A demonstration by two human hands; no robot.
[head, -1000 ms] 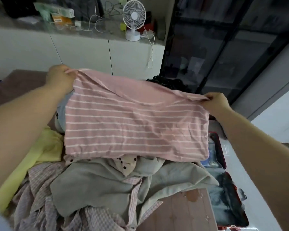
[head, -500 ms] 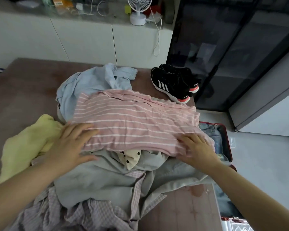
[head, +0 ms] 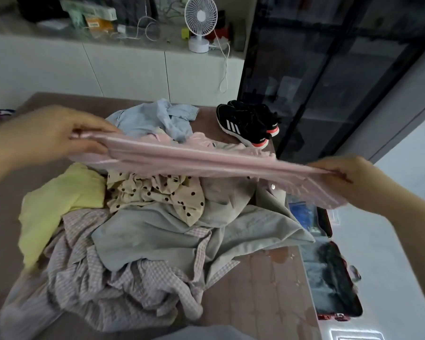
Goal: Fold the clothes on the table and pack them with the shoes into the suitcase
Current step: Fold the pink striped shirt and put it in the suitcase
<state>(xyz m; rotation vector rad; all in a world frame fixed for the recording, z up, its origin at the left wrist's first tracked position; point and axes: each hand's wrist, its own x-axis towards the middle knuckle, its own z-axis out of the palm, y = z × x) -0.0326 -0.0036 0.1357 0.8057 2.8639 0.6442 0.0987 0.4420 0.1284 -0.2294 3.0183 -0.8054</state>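
Note:
A folded pink striped garment (head: 206, 160) hangs level above the clothes pile, seen almost edge-on. My left hand (head: 66, 133) grips its left end and my right hand (head: 349, 177) grips its right end. Beneath it lie a cream polka-dot piece (head: 162, 195), a yellow garment (head: 57, 204), a grey-green garment (head: 157, 236), a pink checked shirt (head: 123, 290) and a light blue shirt (head: 157, 116). Black sneakers (head: 248, 123) stand at the table's far right corner. The open red suitcase (head: 329, 273) lies on the floor to the right of the table.
The brown table (head: 263, 295) shows bare wood at the near right. Behind it runs a white counter (head: 123, 67) with a small white fan (head: 200, 23), cables and boxes. A dark glass cabinet (head: 329, 69) stands at the right.
Half a second ago both hands pressed the pink garment flat on the pile. Now they have gripped its ends and lifted it off, uncovering the polka-dot piece.

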